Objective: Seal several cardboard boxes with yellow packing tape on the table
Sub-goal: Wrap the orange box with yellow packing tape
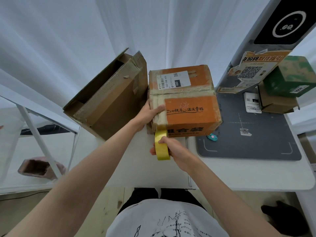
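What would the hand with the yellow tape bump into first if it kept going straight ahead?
Probably the orange box. The right hand grips the yellow tape roll just below the box's near face, pointing up toward it. Depth is hard to judge.

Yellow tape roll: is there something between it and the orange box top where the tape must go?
Nothing visible. The right hand grips the tape roll at the orange box near face; the left hand rests on the box's left edge, beside the path.
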A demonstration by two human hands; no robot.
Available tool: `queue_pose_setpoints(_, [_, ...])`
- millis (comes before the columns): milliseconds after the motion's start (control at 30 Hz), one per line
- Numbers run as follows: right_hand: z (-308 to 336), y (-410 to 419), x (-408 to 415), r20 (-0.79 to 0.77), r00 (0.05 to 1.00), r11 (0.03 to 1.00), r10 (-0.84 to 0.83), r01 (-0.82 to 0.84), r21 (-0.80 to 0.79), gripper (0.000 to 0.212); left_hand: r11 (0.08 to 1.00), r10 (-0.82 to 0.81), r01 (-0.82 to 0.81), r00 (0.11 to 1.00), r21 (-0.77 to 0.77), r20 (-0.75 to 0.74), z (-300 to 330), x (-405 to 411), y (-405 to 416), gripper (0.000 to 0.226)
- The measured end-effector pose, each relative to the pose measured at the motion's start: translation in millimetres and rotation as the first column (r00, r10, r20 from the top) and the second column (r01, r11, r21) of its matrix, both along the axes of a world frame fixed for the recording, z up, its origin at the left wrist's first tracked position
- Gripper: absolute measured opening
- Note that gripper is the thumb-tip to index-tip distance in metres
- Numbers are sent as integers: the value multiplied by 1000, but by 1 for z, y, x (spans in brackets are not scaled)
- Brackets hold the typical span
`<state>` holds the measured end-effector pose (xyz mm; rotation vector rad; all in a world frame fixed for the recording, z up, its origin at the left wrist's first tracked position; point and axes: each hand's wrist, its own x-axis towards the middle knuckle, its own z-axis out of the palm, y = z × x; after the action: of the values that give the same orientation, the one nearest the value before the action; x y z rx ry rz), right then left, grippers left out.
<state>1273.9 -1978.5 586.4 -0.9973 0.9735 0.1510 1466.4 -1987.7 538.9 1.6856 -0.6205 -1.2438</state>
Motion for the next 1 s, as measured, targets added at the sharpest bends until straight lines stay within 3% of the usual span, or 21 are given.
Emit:
queue_pose_setpoints(167, [-4, 2, -2, 29, 999, 1000, 12, -12, -3, 35, 1000, 5, -7, 979, 11, 203, 5, -3, 2, 65])
queue_pose_setpoints(300, [-4, -3, -7, 72, 997, 1000, -1, 1, -2, 34, 998, 44, -19, 915, -66, 401, 9, -8, 3, 84])
queue_pose_setpoints(400, [-6, -5, -12, 94, 995, 1000, 21, -20, -15, 31, 982, -73, 161, 813, -103, 577, 16, -15, 9, 94])
queue_pose_setpoints(533, [-8, -4, -16, 107, 993, 999, 44, -42, -17, 30, 915, -329, 403, 698, 30, 637, 23, -16, 28, 111])
queue_pose_setpoints(700, [-10, 1, -17, 78, 994, 995, 82, -77, -68, 30, 857, -488, 442, 532, 264, 692, 29, -9, 30, 119])
queue_pose_setpoints(867, [-2, -3, -19, 108, 990, 988, 91, -77, -131, 41, 844, -515, 427, 477, 324, 712, 36, 0, 17, 118])
queue_pose_setpoints(1000, [-8, -2, -16, 74, 991, 985, 108, -97, -141, 45, 844, -517, 425, 485, 327, 705, 31, 1, 18, 122])
